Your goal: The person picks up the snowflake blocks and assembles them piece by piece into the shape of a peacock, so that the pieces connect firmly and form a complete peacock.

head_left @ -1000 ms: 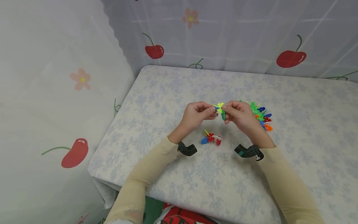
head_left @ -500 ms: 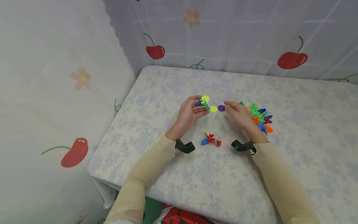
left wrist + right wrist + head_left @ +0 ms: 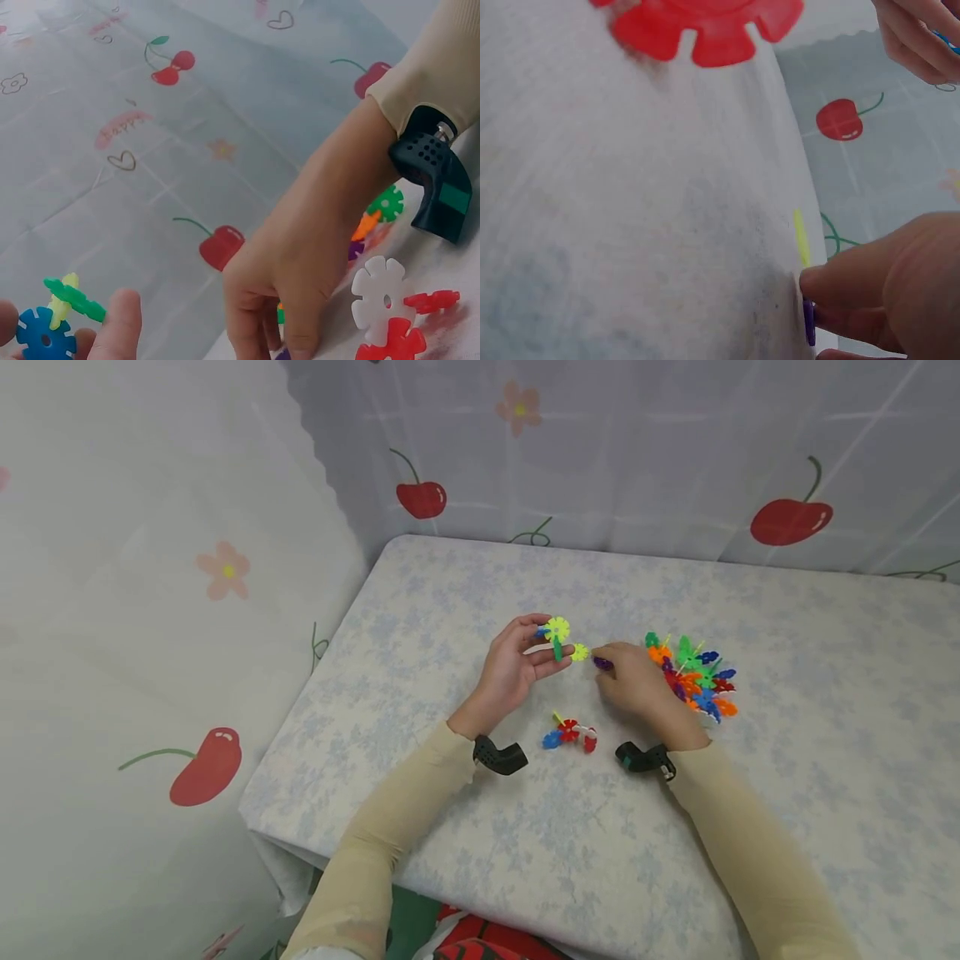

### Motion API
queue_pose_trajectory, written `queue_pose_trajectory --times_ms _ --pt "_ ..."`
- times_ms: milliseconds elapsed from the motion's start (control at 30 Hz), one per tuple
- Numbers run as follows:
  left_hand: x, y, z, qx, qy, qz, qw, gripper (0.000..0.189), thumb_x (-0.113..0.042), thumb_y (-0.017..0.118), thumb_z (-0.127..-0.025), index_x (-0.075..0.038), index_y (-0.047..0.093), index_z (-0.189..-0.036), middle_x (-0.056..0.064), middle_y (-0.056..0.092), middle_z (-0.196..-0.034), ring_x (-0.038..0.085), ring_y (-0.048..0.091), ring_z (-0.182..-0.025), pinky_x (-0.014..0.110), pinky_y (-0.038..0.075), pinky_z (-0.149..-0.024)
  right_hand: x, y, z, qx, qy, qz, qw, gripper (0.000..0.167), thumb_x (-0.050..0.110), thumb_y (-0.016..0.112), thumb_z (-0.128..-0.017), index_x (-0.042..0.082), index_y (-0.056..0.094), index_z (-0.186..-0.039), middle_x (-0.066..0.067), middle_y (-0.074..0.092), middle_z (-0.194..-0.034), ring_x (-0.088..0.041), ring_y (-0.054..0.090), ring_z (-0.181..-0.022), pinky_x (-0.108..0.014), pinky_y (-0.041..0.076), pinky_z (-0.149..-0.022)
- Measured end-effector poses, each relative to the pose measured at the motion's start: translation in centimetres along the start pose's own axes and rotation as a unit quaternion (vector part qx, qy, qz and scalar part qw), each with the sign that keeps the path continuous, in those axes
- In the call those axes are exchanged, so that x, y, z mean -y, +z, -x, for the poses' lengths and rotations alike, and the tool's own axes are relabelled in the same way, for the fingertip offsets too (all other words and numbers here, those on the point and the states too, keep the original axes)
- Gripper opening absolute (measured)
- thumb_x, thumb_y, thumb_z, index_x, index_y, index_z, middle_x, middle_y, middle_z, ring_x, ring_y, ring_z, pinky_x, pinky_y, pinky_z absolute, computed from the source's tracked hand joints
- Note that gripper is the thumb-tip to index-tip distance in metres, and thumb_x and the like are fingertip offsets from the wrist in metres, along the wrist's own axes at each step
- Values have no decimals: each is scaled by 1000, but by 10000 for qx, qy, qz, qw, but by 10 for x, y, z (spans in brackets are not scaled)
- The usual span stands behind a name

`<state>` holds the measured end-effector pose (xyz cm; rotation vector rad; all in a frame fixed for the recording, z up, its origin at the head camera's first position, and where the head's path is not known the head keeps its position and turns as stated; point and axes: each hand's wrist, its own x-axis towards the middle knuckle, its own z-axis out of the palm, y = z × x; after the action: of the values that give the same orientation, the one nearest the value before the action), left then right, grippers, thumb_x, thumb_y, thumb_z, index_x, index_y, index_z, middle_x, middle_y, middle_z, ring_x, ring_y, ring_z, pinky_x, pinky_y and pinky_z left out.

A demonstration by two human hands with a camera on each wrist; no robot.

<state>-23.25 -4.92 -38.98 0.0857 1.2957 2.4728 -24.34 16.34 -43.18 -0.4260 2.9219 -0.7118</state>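
My left hand [image 3: 513, 668] pinches a small joined cluster of plastic snowflake discs: a blue disc [image 3: 46, 337], a yellow disc [image 3: 557, 629] and a green disc [image 3: 557, 648]. To its right, low over the table, my right hand [image 3: 637, 681] pinches a purple snowflake disc [image 3: 602, 663], which is tilted up and partly covered by the fingers. Between the two hands a loose yellow snowflake disc [image 3: 580, 652] lies on the cloth, close to the purple one. In the right wrist view this loose disc [image 3: 801, 236] appears edge-on, just beyond the thumb.
Nearer the body sits another joined group of red, white, blue and yellow discs [image 3: 570, 732]. A mixed pile of colourful discs [image 3: 693, 677] lies right of the right hand. The patterned tablecloth [image 3: 450, 602] reaches back to a printed curtain [image 3: 637, 460].
The hands, together on the cluster at first, have parted; the left keeps the cluster and has shifted left. My right hand has come down and taken hold of the purple disc, tilting it up.
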Motion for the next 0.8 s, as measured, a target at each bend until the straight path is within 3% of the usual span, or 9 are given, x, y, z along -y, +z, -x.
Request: queue_pose_trajectory --times_ms 167,433,600,700,800 --pt "2 1 2 43 -138 40 9999 20 -18 36 -111 -13 56 -113 4 58 -102 17 76 -85 28 64 -76 5 -3 6 -307 333 43 9990 34 1 58 -97 -7 65 -129 -31 64 -125 -47 59 -115 -60 49 -104" --pt "4 1 2 137 -199 -102 9997 21 -20 36 -112 -12 55 -117 4 58 -99 17 76 -80 27 64 -73 6 -12 10 -141 811 -222 9964 42 6 69 -91 -11 62 -129 -31 66 -117 -43 62 -104 -56 54 -96" --pt "4 2 2 128 -237 -192 9995 24 -23 36 -112 -9 54 -121 4 59 -97 15 76 -79 25 63 -72 5 -18 11 -59 926 -303 9952 25 10 74 -90 -5 71 -111 -22 68 -101 -35 61 -91 -45 55 -81" --pt "3 3 2 51 -310 -149 9994 24 -21 39 -112 -8 55 -124 5 62 -103 14 76 -78 24 63 -73 5 -25 13 55 1013 -607 9930 17 13 74 -91 -1 72 -102 -15 68 -92 -27 58 -83 -34 51 -71" --pt "3 3 2 -26 -402 -121 9991 20 -16 45 -110 -8 56 -124 5 61 -109 13 76 -77 23 63 -73 8 -35 18 20 1074 -1292 9858 19 17 71 -94 0 72 -105 -13 70 -92 -20 62 -79 -27 53 -68"
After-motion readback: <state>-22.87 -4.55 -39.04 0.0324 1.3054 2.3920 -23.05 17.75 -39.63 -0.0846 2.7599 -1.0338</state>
